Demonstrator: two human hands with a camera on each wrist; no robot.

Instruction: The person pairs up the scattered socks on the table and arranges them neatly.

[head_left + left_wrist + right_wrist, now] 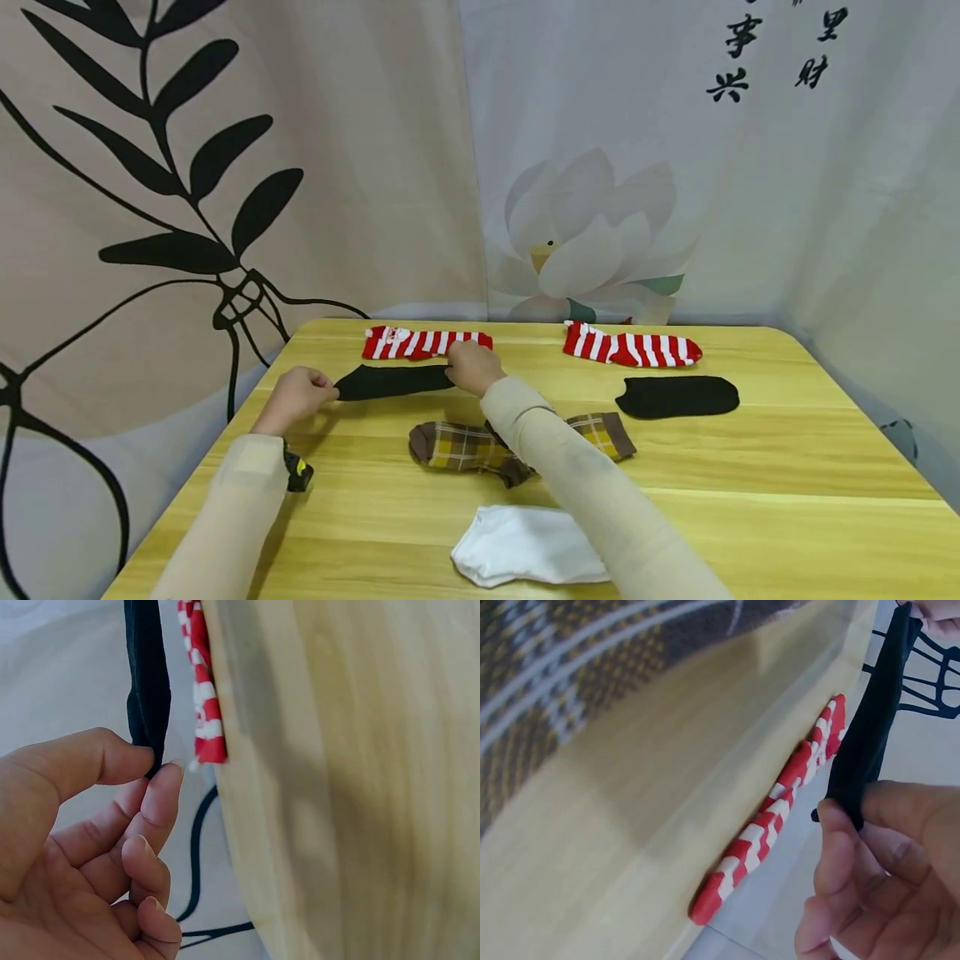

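A black sock is stretched between both hands above the left part of the table. My left hand pinches one end of it between thumb and index finger, as the left wrist view shows on the dark cloth. At the other end my right hand pinches the sock between thumb and fingers, seen close in the right wrist view. Just behind it lies a red-and-white striped sock, partly covered by the right hand. Another black sock lies flat at the right.
A second striped sock lies at the back right. Brown-and-yellow plaid socks lie mid-table, partly under the right forearm. Nearer the front, white socks are also partly covered by it. A printed curtain hangs behind the wooden table.
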